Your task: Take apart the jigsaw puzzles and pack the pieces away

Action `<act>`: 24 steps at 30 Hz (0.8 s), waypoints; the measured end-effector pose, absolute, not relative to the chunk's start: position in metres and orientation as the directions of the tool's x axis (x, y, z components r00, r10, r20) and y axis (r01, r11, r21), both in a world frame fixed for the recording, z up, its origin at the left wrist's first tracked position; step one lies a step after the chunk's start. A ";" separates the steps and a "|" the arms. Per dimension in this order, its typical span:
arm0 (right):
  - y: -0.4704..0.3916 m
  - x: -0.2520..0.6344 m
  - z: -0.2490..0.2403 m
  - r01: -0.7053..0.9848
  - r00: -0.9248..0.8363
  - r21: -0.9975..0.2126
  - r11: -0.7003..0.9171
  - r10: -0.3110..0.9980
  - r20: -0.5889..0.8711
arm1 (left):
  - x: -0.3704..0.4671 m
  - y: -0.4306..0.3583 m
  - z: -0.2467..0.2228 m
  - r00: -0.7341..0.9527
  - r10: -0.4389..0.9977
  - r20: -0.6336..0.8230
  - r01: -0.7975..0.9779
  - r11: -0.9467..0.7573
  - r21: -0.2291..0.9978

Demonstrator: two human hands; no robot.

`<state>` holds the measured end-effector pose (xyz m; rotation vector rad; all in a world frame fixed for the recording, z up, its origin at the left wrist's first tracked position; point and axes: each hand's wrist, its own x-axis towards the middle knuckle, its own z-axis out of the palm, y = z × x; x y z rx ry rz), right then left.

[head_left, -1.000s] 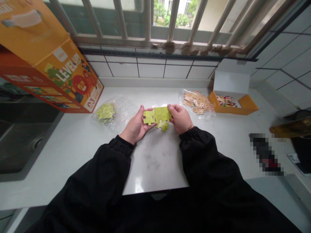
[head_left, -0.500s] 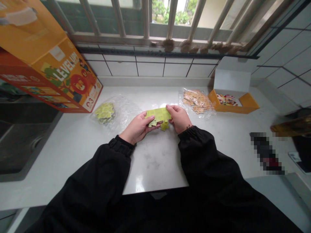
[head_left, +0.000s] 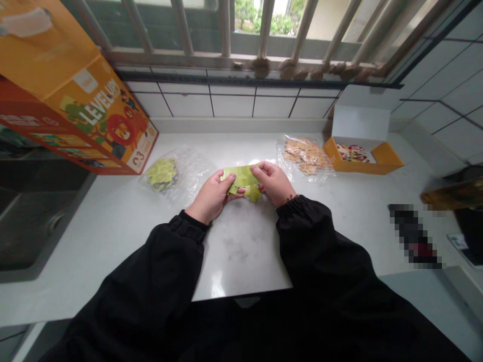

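Note:
Between my two hands is a strip of yellow-green puzzle pieces [head_left: 242, 176], held over the middle of the white counter. My left hand [head_left: 212, 197] pinches its left end, thumb on top. The right end is gripped by my right hand [head_left: 274, 183] with thumb and fingers. Another yellow-green piece [head_left: 252, 193] shows just below the strip, partly hidden by it. A clear bag with green pieces [head_left: 162, 174] lies to the left of my hands, and a clear bag with orange pieces [head_left: 306, 156] lies to the right.
A large orange box [head_left: 113, 118] stands at the back left beside a dark sink [head_left: 35, 226]. An open small orange box [head_left: 385, 160] holds colourful pieces at the back right. Nearer on the right are a blurred-out dark object [head_left: 415, 239] and a bottle-like thing [head_left: 453, 195].
The strip and the fingers on it have shifted slightly left. My right thumb has moved inward over the strip, and the piece below has turned a little.

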<state>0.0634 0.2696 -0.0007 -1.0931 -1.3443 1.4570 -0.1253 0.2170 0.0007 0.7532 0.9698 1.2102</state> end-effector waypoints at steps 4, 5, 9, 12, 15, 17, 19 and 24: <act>0.269 0.065 -0.001 -0.057 -0.301 -0.998 0.008 0.953 0.025 | -0.124 0.218 0.001 0.009 0.984 -0.180 -0.370 0.170 0.913; 0.270 0.065 -0.002 -0.062 -0.285 -0.998 0.029 0.957 0.045 | -0.124 0.218 0.001 0.004 0.984 -0.176 -0.366 0.165 0.916; 0.274 0.067 -0.007 -0.031 -0.200 -0.999 0.041 0.979 0.046 | -0.124 0.216 0.002 0.043 0.987 -0.152 -0.382 0.157 0.911; 0.276 0.068 -0.008 0.020 -0.241 -0.999 -0.030 0.970 -0.034 | -0.125 0.214 0.003 0.096 0.990 -0.104 -0.398 0.134 0.907; 0.276 0.067 -0.009 0.038 -0.311 -0.998 -0.057 0.948 -0.066 | -0.126 0.212 0.005 0.126 0.988 -0.092 -0.405 0.136 0.904; 0.275 0.067 -0.009 0.037 -0.333 -0.998 -0.048 0.941 -0.058 | -0.127 0.211 0.005 0.136 0.985 -0.107 -0.409 0.154 0.899; 0.274 0.066 -0.009 0.045 -0.342 -0.998 -0.042 0.938 -0.055 | -0.127 0.210 0.005 0.147 0.982 -0.119 -0.416 0.171 0.893; 0.275 0.067 -0.008 -0.011 -0.267 -1.000 -0.012 0.964 -0.009 | -0.126 0.214 0.001 0.117 0.983 -0.141 -0.414 0.177 0.893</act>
